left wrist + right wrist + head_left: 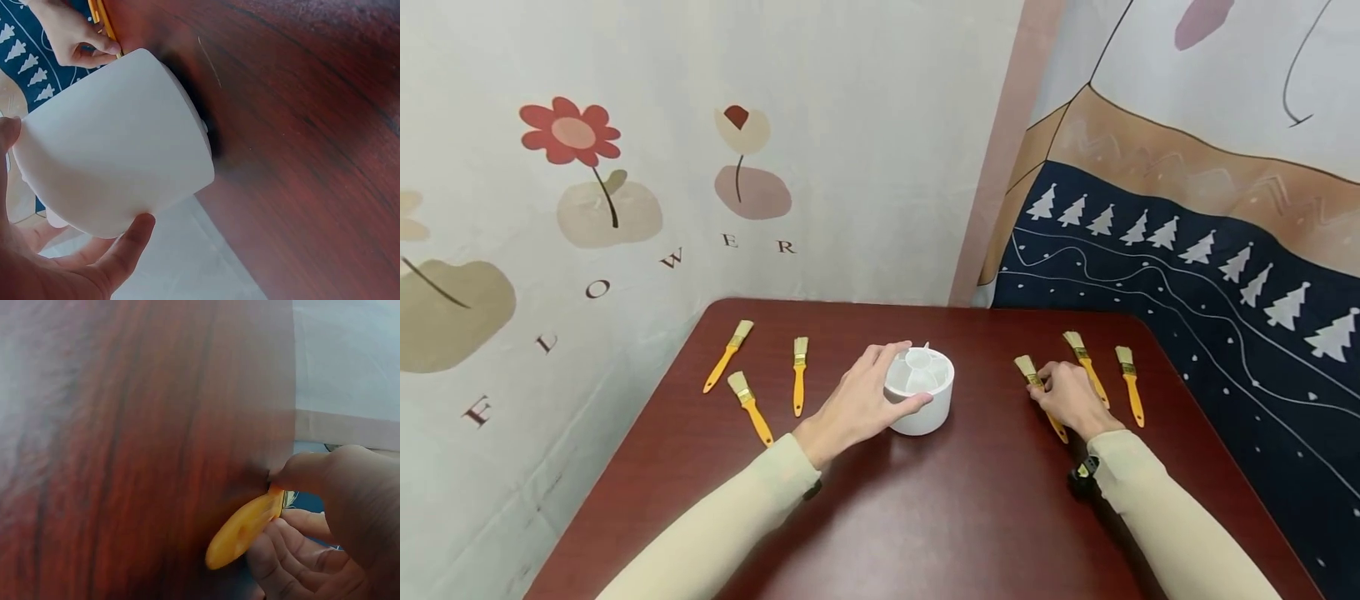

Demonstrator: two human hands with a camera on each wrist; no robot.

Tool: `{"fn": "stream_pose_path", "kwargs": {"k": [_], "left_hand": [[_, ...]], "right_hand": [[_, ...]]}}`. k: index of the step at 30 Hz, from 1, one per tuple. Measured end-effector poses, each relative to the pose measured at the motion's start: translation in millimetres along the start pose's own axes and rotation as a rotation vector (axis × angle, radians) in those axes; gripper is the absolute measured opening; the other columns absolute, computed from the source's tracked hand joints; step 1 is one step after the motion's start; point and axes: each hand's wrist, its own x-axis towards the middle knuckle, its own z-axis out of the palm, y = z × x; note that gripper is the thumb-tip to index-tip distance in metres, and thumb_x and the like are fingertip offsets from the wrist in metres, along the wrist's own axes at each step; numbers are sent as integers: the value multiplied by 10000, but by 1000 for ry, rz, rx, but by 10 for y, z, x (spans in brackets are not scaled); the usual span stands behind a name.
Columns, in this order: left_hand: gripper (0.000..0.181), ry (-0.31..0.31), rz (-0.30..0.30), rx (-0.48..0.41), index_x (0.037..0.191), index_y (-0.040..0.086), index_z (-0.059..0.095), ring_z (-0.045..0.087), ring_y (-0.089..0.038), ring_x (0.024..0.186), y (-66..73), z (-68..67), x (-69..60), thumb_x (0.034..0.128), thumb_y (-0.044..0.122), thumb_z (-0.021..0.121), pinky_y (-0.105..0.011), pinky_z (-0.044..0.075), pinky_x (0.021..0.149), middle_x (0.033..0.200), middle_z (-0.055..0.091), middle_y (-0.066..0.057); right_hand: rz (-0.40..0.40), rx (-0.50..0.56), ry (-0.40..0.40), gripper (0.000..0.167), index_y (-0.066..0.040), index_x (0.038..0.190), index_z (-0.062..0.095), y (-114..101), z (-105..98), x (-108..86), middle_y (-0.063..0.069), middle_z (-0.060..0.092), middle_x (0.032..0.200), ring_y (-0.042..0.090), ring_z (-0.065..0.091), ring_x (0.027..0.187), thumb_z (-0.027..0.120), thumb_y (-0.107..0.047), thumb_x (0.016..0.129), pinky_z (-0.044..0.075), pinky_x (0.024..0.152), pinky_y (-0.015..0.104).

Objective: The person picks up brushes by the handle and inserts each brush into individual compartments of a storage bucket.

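A white round holder with inner compartments stands upright on the table, near its middle. My left hand grips it from the left, with the thumb on the near side and the fingers at the far rim. In the left wrist view the holder's smooth wall hides its inside. To the right, my right hand pinches a paintbrush with pale bristles and a yellow handle. The right wrist view shows thumb and fingers on that brush's yellow handle, low over the tabletop; whether it touches the wood I cannot tell.
Two similar paintbrushes, one partly behind my right hand and another farther right, lie on the dark red table. Three more lie left of the holder: one, a second and a third. Printed cloths hang behind.
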Motion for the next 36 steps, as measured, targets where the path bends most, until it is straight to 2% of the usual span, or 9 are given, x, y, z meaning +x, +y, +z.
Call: {"fn": "stream_pose_path", "kwargs": {"k": [8,15,22,29,36], "left_hand": [[876,-32,-20,-33,1724,295,511,674,-373,1426,8,-34,-7,997,635,861,-606,590,1187,1615,637,-89],[866,-72,-36,-39,1713,327,504,656,-413,1452,-16,-59,21,986,635,860,-628,590,1178,1643,623,-113],[880,-93,-16,-47,1702,317,519,680,-391,1419,-31,-116,62,967,648,873,-628,591,1170,1602,651,-114],[871,-105,-19,-54,1673,307,552,693,-350,1414,-46,-143,64,949,642,901,-599,610,1160,1582,666,-96],[876,-118,-3,-50,1657,283,558,685,-373,1428,-38,-162,109,940,638,916,-609,595,1177,1600,654,-95]], "right_hand": [[50,50,-8,402,91,1303,719,-25,20,-23,270,783,1155,315,731,932,853,-188,1046,668,838,474],[51,129,5,423,38,1339,656,-148,-85,-91,213,807,1093,257,733,849,868,-198,1059,628,754,367],[-12,169,115,488,13,1424,690,-311,-197,-157,154,818,1028,222,699,820,897,-223,1050,554,674,260],[-63,228,179,428,-16,1379,763,-553,-304,-227,143,840,1071,230,725,869,914,-230,1040,553,660,233],[-102,253,236,384,-50,1328,774,-757,-401,-277,137,843,1064,226,717,866,920,-255,1038,542,644,237]]}}
